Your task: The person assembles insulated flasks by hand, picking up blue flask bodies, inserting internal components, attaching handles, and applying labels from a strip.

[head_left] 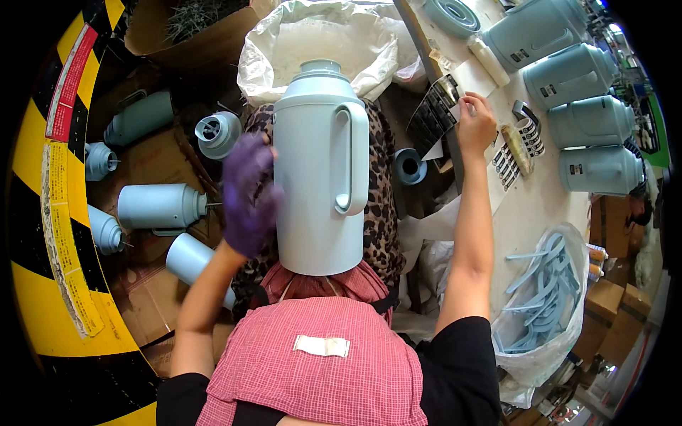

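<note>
A pale blue vacuum flask (pixel 312 184) rests on my lap, its neck pointing away from me and its handle on the right side. My left hand (pixel 250 195), in a purple glove, is at the flask's left side with fingers partly spread and somewhat blurred. Whether it touches the flask I cannot tell. Over the table edge, my bare right hand (pixel 474 126) has its thumb and fingers pinched together beside a dark label sheet (pixel 432 113). What lies between those fingertips is too small to make out. Further label strips (pixel 506 167) lie to the right of that hand.
Several blue flasks (pixel 590 128) lie along the table's right (pixel 550 209). A bag of blue plastic strips (pixel 543 298) stands lower right. Unfinished flask bodies (pixel 158 206) lie on cardboard at left, beside a yellow-and-black striped barrier (pixel 71 213). A white sack (pixel 284 50) stands beyond my lap.
</note>
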